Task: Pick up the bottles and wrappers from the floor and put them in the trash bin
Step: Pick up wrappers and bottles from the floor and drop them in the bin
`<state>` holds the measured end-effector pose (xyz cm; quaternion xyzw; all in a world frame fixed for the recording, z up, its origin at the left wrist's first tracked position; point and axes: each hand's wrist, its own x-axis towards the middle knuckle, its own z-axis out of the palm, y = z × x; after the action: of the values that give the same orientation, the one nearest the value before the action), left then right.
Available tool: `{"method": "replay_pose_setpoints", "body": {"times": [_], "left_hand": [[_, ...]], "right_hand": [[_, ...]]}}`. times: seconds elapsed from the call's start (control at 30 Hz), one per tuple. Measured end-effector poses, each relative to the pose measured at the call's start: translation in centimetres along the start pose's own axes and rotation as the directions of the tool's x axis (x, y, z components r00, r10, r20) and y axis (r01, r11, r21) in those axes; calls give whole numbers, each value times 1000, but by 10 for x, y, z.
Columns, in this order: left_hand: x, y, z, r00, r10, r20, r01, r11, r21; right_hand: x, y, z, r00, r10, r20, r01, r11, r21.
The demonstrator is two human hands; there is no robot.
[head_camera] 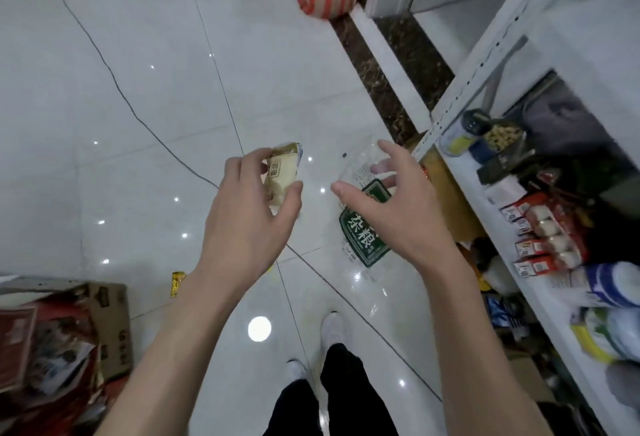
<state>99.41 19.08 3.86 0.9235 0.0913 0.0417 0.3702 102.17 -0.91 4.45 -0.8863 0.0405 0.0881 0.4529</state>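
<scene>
My left hand (249, 213) has its grip clenched on a beige wrapper (282, 175), well out from the white shelf (485, 64). My right hand (391, 207) is splayed at a green-labelled clear bag (362, 238) nearer that shelf. Two fingers show through the film, so I cannot tell if that grip holds it. I'd bunch the slippery film into the palm first.

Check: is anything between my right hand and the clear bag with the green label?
Nothing visible. The right hand is at the clear bag, two fingers showing through the plastic; whether it grips is unclear. The left hand holds a beige wrapper aside.
</scene>
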Motion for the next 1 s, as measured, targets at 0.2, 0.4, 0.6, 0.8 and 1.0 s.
{"method": "replay_pose_setpoints", "body": {"times": [0.2,0.4,0.6,0.8,1.0], "left_hand": [[-65,59,-68,994,108,8,-106,988,-112],[-123,69,-99,975,202,91,-188,971,-146],[-176,87,-96,903,352,248,-319,934,-162],[-239,126,-71,764,536,359,-483,844,-232],[-336,177,-36,587,690,425,-600,722,-344]], "right_hand": [[-79,-75,-52,999,-45,-5,44,999,-23],[-181,-78,-70,996,17,-84,-18,1000,-10],[-275,-64,-83,964,122,-236,-122,992,13],[-379,-38,-114,859,212,-466,-237,972,6],[-510,1,-150,712,314,-629,-350,934,71]]}}
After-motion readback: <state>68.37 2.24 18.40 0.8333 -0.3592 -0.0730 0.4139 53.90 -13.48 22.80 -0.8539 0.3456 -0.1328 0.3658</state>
